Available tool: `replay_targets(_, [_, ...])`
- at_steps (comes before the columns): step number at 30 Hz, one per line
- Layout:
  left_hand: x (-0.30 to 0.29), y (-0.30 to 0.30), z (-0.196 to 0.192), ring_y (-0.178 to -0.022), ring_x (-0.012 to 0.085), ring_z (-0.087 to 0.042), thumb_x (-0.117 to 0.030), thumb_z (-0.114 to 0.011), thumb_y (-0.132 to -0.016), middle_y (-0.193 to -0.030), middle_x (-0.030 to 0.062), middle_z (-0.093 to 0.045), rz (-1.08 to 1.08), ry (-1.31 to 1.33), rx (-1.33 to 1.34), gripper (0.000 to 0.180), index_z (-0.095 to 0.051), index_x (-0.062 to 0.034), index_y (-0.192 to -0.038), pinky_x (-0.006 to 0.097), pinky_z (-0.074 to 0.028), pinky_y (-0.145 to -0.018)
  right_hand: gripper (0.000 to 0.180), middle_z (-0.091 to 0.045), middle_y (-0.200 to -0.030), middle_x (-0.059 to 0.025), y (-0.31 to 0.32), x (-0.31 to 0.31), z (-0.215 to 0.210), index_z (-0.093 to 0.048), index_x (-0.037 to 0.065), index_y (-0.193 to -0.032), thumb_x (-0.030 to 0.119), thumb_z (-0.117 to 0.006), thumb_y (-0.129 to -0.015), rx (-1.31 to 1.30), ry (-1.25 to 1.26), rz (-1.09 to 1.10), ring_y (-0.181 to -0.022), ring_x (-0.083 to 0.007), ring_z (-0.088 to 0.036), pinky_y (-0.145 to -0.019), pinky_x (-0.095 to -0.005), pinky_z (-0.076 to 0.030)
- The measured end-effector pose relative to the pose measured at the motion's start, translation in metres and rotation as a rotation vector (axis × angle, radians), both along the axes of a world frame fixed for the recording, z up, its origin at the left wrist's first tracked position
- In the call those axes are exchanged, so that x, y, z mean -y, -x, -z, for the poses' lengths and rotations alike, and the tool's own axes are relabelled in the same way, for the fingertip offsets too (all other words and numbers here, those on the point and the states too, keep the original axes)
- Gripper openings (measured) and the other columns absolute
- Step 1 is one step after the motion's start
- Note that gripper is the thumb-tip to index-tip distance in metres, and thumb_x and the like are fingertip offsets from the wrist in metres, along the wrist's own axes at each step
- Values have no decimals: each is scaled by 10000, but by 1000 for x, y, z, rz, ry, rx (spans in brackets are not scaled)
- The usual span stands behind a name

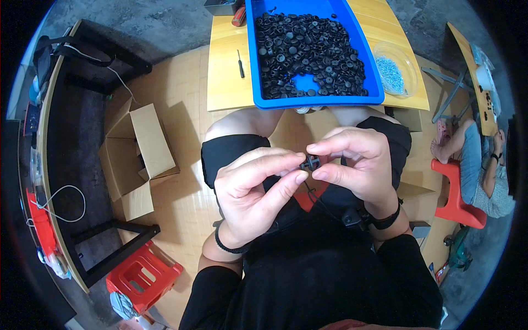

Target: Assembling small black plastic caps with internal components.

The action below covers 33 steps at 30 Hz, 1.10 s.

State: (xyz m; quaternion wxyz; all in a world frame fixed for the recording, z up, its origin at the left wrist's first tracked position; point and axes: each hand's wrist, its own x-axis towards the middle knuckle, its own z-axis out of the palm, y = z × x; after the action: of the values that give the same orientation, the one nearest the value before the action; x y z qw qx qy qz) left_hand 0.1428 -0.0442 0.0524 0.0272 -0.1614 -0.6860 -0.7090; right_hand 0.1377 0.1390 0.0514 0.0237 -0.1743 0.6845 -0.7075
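Observation:
A small black plastic part (311, 163) is pinched between both my hands above my lap. My left hand (254, 187) grips it from the left with thumb and forefinger. My right hand (357, 165) holds its right side, fingers curled over the top. In front of my knees, a blue tray (374, 94) on a low wooden table (228, 77) holds a heap of several similar black round parts (308, 47).
A clear bowl of small metal screws (391, 69) stands right of the tray, a screwdriver (240, 63) left of it. An open cardboard box (140, 159) and a red stool (144, 278) sit at my left. Another person (476, 165) sits on a red stool at the right.

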Motion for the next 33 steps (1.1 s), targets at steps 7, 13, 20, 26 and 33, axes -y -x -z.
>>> replay_targets(7, [0,2,-1,-732,186,-630,19,-699,-700,-835,140,-652,-7,123,-111,160,-658,38,-854,251,-495,-654,237,-646,-782,-79,-2,-2,-1,-676,5,-910,43,-740,-685,-44,-80,41,-696,-117,-613,-605,-219,-484])
replay_targets(13, [0,1,0,-707,189,-638,12,-686,-719,-818,141,-651,-2,213,-246,141,-656,35,-854,249,-502,-631,236,-647,-757,-86,1,-4,-8,-685,30,-887,54,-743,-660,-161,-242,38,-660,-160,-625,-589,-241,-488])
replay_targets(20, [0,-4,6,-734,173,-632,-4,-701,-716,-839,129,-650,22,-1,-35,158,-655,37,-861,252,-503,-660,236,-650,-763,-87,-1,-2,-11,-687,47,-883,63,-744,-655,-236,-277,57,-670,-183,-635,-587,-258,-496])
replay_targets(26, [-11,2,4,-846,183,-613,-61,-726,-712,-988,137,-620,115,-242,128,355,-618,30,-1038,268,-502,-738,246,-663,-815,-101,-7,-3,-7,-684,51,-922,45,-722,-679,-216,-207,27,-706,-193,-649,-625,-275,-512])
replay_targets(33, [-2,4,9,-748,211,-645,-83,-731,-701,-941,152,-649,178,79,-227,382,-618,31,-1048,277,-518,-681,254,-668,-859,-104,-8,-9,-3,-676,41,-971,55,-699,-718,-29,-35,-144,-744,-167,-648,-655,-255,-513])
